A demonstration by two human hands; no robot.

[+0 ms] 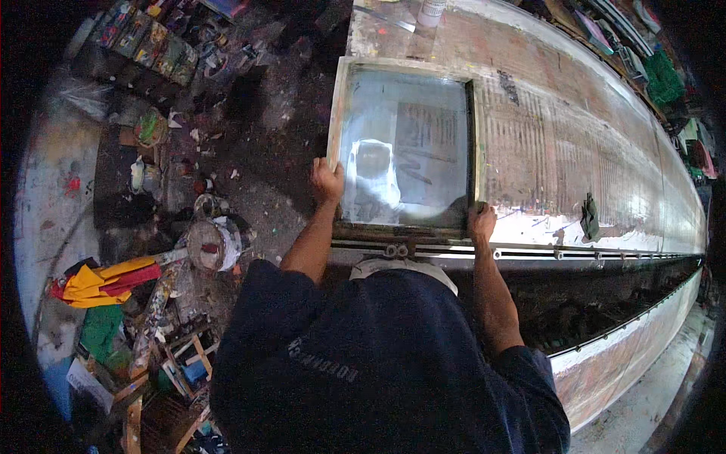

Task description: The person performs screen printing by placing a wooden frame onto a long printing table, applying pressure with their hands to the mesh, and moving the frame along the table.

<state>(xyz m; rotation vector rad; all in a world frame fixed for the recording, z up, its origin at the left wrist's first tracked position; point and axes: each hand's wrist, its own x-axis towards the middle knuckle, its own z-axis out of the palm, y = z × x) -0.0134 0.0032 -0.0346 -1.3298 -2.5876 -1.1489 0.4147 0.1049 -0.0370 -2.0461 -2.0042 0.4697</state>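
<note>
A worker steadies a wooden-framed printing screen (404, 144) flat on a long printing table (575, 144), the left hand (327, 181) clamped on the frame's left rail and the right hand (481, 222) on its near right corner, apparently to keep it square. Paint pots (213, 244) and coloured cloths (102, 281) crowd the floor left of the table.
</note>
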